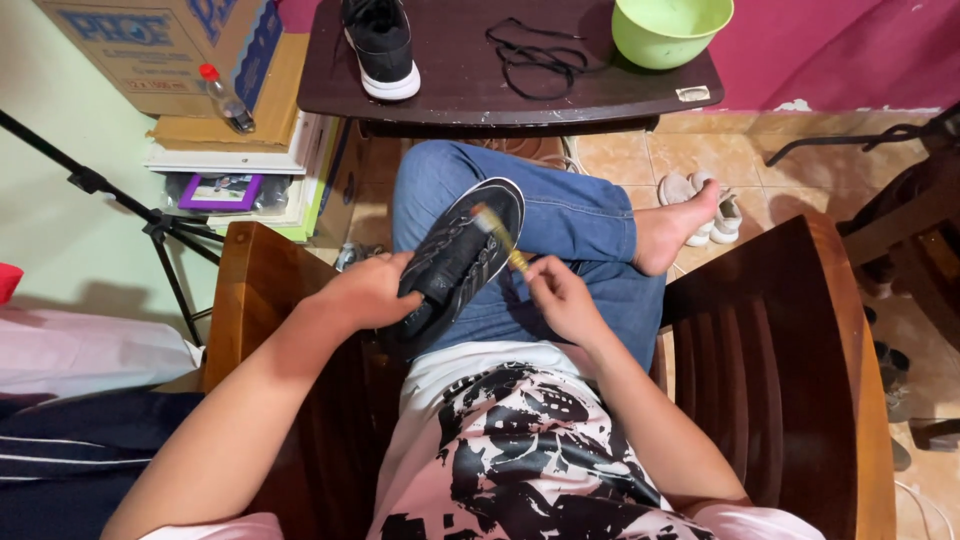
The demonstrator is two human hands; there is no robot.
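The shoe (462, 262) lies on the lap, its long axis running from the left hand (372, 291) up and away toward the knee. The left hand clasps its heel end. The right hand (562, 297), just beside the shoe, pinches a small brush (500, 238) (bristles touching the toe end), so it works nearer the toe.

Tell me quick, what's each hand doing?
Left hand: closed, gripping the black shoe.
Right hand: closed, pinching a small yellow brush against it.
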